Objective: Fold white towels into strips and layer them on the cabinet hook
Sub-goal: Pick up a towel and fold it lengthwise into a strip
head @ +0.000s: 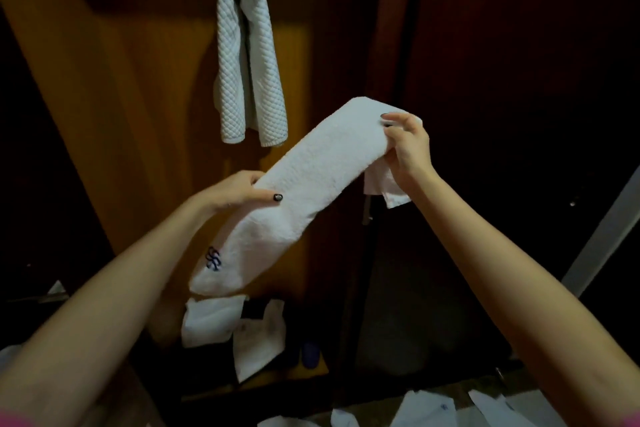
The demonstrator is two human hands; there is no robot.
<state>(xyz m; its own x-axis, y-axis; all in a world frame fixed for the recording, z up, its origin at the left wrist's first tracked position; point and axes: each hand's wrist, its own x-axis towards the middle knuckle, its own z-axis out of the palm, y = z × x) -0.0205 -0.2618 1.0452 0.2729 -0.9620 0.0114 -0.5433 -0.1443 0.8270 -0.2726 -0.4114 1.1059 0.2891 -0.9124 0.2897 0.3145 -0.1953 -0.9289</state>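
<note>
A white towel folded into a long strip runs diagonally between my hands, with a blue monogram near its lower end. My left hand grips the strip at its middle, thumb on top. My right hand pinches the upper end, where a loose corner hangs down. Above them, a quilted white towel hangs doubled over the hook on the wooden cabinet door. The hook itself is hidden by that towel.
A dark cabinet panel stands to the right. Several white cloths or papers lie on the floor below the strip, and more white pieces lie at the bottom edge. A pale bar slants at far right.
</note>
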